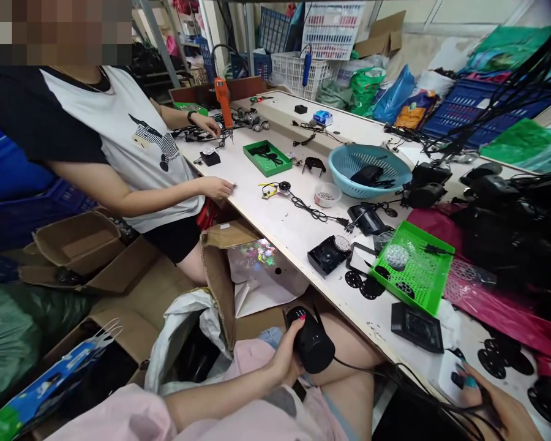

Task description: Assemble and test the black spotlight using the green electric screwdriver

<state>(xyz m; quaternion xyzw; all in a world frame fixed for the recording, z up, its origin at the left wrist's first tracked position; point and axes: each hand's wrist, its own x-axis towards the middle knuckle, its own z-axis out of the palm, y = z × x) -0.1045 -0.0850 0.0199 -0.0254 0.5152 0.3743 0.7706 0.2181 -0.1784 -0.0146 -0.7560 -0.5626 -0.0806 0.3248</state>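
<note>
My left hand (290, 350) is wrapped round a black cylindrical lamp-like device (314, 346), held above my lap. Coloured light spots fall on a white sheet (252, 291) in the cardboard box in front of it. A black cord (358, 369) runs from the device toward the right. At the table's near right edge, my right hand (491, 395) has its fingers closed at a small white box-shaped thing (449, 375). Whatever those fingers pinch is hidden. Black cords pass beside that hand. A black square housing (417, 327) lies just beyond it.
A green tray (416, 269) holds a clear dome. Behind it are a blue basket (370, 171), a small cup of screws (327, 196) and a black housing (328, 256). Across the table a co-worker (151, 141) sits near an orange hanging screwdriver (223, 103). An open cardboard box (218, 288) stands beside my legs.
</note>
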